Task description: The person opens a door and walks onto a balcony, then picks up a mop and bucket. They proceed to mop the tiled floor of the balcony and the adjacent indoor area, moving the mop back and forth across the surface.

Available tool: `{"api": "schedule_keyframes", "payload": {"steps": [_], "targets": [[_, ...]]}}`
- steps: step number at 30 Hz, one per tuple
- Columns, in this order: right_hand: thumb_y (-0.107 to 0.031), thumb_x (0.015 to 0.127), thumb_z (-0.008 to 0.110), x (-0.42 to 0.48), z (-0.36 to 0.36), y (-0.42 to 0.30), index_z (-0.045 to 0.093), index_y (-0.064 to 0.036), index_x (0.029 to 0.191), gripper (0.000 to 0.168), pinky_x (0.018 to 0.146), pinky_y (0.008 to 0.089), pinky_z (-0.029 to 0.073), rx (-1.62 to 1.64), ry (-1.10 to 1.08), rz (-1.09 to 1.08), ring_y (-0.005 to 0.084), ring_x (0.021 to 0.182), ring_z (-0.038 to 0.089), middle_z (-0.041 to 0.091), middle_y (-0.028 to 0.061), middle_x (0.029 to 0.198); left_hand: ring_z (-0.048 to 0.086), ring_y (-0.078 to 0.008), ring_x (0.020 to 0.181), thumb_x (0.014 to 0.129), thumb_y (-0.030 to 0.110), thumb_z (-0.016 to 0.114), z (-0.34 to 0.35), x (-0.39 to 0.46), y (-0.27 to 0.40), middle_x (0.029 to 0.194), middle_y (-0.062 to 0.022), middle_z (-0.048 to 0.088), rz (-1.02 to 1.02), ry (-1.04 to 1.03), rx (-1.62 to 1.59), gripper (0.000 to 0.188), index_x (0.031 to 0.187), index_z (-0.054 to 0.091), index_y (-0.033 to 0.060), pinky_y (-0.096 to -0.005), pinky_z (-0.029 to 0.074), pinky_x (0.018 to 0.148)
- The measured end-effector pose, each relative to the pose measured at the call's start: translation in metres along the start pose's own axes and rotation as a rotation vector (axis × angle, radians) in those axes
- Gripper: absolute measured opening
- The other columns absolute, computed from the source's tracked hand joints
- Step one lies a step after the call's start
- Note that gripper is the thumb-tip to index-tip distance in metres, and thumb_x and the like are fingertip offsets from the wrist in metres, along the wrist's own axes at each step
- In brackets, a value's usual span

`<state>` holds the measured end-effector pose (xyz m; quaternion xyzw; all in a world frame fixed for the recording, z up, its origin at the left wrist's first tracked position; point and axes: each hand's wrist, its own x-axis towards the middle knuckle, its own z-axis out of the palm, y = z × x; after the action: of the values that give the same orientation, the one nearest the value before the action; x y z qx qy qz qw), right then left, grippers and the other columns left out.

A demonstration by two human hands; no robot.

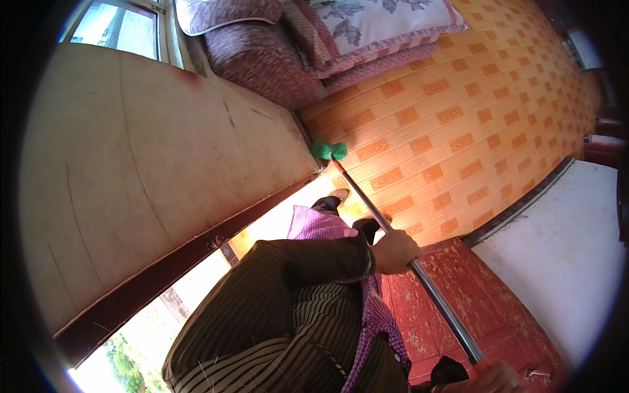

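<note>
A long metal pole [444, 304] with a green bristly or fluffy head [329, 150] and an orange collar runs diagonally across the view. My left hand [395, 251], in a dark striped sleeve, is closed around the pole's middle. At the bottom right, my right hand [491, 377] is wrapped around the orange-red grip at its near end, blurred and partly cut off. The green head lies in view beside the wall's end; whether it touches wall or floor I cannot tell. A purple checked apron [322, 223] hangs over my dark clothes, with my shoes partly visible beyond.
A pale cracked wall [162, 147] is at left, edged by a dark red frame beside a bright doorway. A worn red wooden door [457, 304] stands at right. Beyond the wall is a sofa [260, 59] with a patterned cover, on a wood-patterned floor [452, 142].
</note>
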<state>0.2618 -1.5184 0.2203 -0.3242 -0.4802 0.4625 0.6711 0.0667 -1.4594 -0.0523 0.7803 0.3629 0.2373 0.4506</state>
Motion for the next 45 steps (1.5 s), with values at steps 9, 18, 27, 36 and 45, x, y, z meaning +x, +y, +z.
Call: {"api": "schedule_keyframes", "payload": {"steps": [9,18,27,36,45], "targets": [[-0.043,0.093,0.049,-0.006,0.010,0.010,0.041,-0.012,0.068,0.041,0.041,0.0234,0.029,0.152,0.081,-0.250,0.0062,0.038,0.032,0.036,-0.0048,0.046,0.057,-0.0248,0.067,0.075,0.018,0.064,-0.005,0.017,-0.009,0.066,-0.0029,0.056,0.099,0.109,0.096,0.009,0.070,0.058,0.0148,-0.0390,0.043,0.063],[-0.019,0.085,0.063,-0.052,0.039,0.144,0.045,-0.008,0.065,0.029,0.056,0.0329,0.044,-0.349,-0.186,0.286,0.0174,0.052,0.051,0.052,0.0038,0.061,0.055,-0.0291,0.064,0.084,0.019,0.060,-0.031,-0.037,-0.159,0.057,-0.0076,0.052,-0.074,0.252,0.236,0.030,0.057,0.052,0.0091,-0.0402,0.042,0.062],[-0.036,0.094,0.050,-0.013,0.022,0.036,0.038,-0.010,0.066,0.040,0.037,0.0248,0.027,-0.180,-0.130,0.008,0.0061,0.038,0.031,0.035,-0.0033,0.047,0.056,-0.0326,0.065,0.083,0.028,0.059,0.053,-0.019,-0.039,0.063,-0.0114,0.056,-0.037,-0.115,-0.081,0.029,0.063,0.055,0.0083,-0.0454,0.043,0.060],[-0.031,0.096,0.044,-0.110,-0.007,0.053,0.045,-0.008,0.076,0.030,0.050,0.0298,0.040,-0.791,0.192,0.025,0.0124,0.043,0.037,0.042,0.0009,0.053,0.052,-0.0288,0.062,0.080,0.019,0.063,0.013,0.027,-0.066,0.059,-0.0069,0.050,0.167,0.156,0.035,0.027,0.058,0.050,0.0124,-0.0401,0.040,0.057],[-0.022,0.092,0.054,-0.164,0.091,0.045,0.037,-0.009,0.065,0.034,0.052,0.0339,0.040,-0.430,0.500,-0.069,0.0094,0.041,0.033,0.032,-0.0015,0.047,0.056,-0.0266,0.069,0.067,0.012,0.060,0.068,-0.039,-0.056,0.062,-0.0057,0.057,0.203,-0.339,0.017,0.008,0.060,0.058,0.0107,-0.0397,0.041,0.065]]}}
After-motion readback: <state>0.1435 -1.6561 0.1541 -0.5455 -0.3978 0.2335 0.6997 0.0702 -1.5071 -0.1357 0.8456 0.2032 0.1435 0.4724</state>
